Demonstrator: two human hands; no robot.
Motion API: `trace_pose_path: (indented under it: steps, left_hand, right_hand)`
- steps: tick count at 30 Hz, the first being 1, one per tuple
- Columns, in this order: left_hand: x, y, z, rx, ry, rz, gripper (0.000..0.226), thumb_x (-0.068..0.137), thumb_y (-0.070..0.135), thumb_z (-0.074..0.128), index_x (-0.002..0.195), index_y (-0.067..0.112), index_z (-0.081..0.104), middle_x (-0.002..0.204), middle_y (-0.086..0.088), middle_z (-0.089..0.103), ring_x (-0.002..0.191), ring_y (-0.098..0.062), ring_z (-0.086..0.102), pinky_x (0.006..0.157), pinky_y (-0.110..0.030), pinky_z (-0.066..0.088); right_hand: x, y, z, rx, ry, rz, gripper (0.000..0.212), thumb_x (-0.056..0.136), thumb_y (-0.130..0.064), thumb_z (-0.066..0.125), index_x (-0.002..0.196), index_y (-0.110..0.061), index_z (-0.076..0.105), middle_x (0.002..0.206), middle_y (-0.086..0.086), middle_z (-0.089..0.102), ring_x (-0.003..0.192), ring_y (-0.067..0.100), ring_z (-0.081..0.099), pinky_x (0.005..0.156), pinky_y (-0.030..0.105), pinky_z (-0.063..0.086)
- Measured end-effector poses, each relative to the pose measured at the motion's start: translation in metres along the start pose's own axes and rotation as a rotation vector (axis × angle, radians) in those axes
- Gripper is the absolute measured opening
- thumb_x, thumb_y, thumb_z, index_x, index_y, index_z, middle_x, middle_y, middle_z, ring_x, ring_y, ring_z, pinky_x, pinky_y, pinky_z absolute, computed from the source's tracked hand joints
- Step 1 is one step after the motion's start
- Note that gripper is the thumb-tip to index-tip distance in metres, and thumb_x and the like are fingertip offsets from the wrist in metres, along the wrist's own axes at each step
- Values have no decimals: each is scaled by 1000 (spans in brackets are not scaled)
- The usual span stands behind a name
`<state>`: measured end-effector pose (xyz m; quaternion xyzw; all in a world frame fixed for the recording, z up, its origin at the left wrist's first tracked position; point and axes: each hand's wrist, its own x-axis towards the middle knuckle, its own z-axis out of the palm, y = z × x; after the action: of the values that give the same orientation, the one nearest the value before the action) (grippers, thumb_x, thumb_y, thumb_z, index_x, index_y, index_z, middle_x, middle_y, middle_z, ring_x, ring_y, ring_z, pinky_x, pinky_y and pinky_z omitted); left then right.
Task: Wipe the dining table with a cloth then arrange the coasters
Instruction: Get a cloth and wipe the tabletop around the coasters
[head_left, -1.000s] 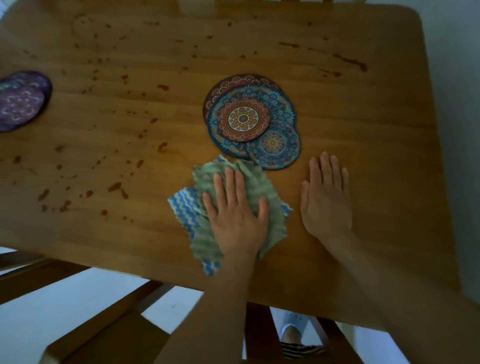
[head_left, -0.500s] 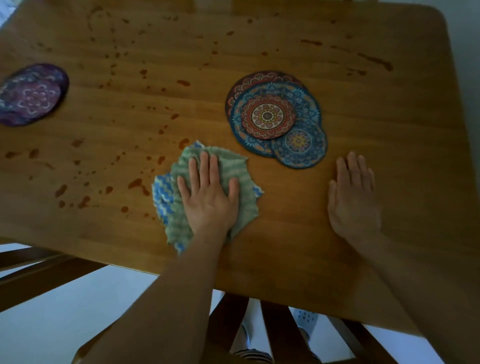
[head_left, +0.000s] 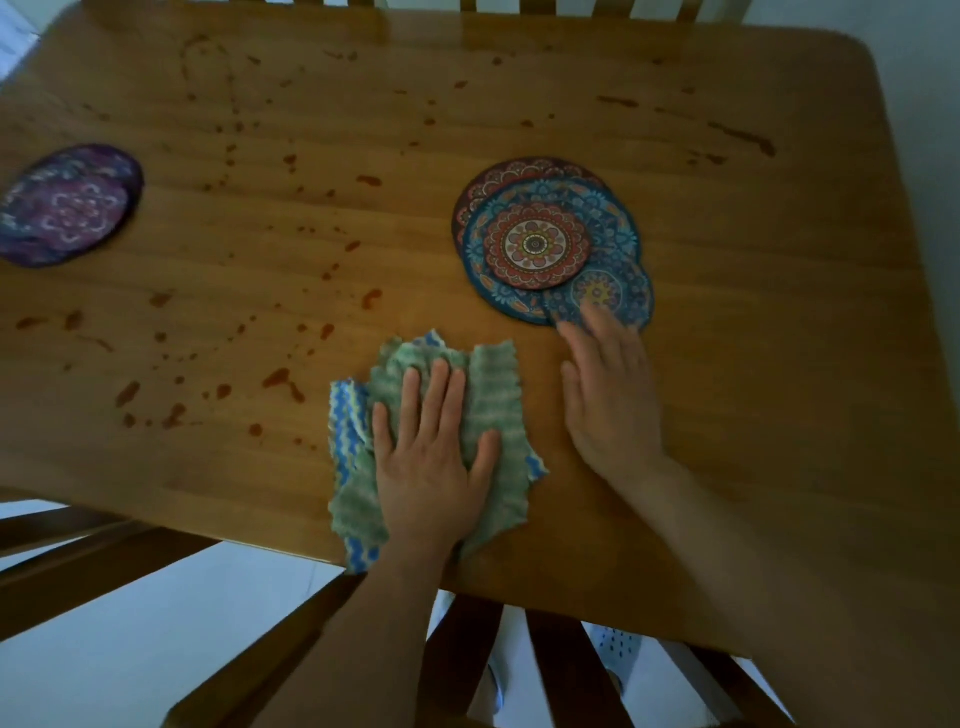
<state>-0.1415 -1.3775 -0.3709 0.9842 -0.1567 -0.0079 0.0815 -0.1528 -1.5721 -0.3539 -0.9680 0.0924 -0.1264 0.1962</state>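
Wiping step in hand. Left hand (head_left: 431, 452) flat, fingers spread, pressing cloth (head_left: 496, 387) near table (head_left: 779, 312) front edge. Right hand (head_left: 608, 405) flat, empty, fingertips at coaster pile (head_left: 535, 244) (blurred). Next, probably: sweep left over red spatters (head_left: 278, 376).

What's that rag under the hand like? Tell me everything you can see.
The cloth is a crumpled rag with wavy edges, green-striped, with a blue zigzag part showing at its left. It looks thin and soft. It lies by the near edge of the table, pressed flat under the left hand, fingers straight.
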Motion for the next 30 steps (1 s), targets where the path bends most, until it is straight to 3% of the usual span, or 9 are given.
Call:
trace_pose_path:
  steps: [3,6,12,24,27,30]
  left_hand:
    - [-1,-8,-1,5,14,-130,71,96,59,25,156,21,22,163,3,16,151,-20,7,121,-52,9]
    - [8,-17,0,9,26,-253,70,98,56,24,156,16,18,164,-2,13,152,-21,5,121,-52,9]
    - [44,-36,-5,3,3,-327,71,99,55,14,157,14,5,165,-2,0,151,-19,-6,122,-47,0]
    - [118,-38,-9,9,-82,-142,71,99,56,9,156,17,-8,164,0,-14,149,-19,-17,122,-46,-6]
    - [114,-38,-11,3,-96,-30,72,98,58,10,156,18,-5,164,1,-11,150,-17,-15,122,-44,-6]
    - [100,-41,-11,-31,-107,107,72,98,59,12,157,20,-3,164,3,-10,150,-15,-15,122,-43,-5]
  right_hand:
    - [33,-39,24,42,-84,-121,41,102,-10,39,143,-7,41,160,12,22,150,26,11,121,47,14]
    - [59,-53,45,16,-158,-122,47,104,-15,33,150,-8,29,162,10,13,151,25,3,122,45,11]
    - [61,-53,56,-40,-165,-81,48,105,-21,29,151,-5,27,161,12,18,150,24,7,122,43,13]
    - [62,-57,54,-90,-165,-90,49,104,-20,27,150,-4,29,160,13,21,150,24,9,122,42,14]
    - [62,-55,54,-25,-125,-71,45,103,-16,30,146,-4,35,156,13,29,148,26,18,120,42,20]
    - [60,-55,56,-2,-94,-74,47,103,-24,22,140,-4,44,150,14,39,143,27,29,118,43,27]
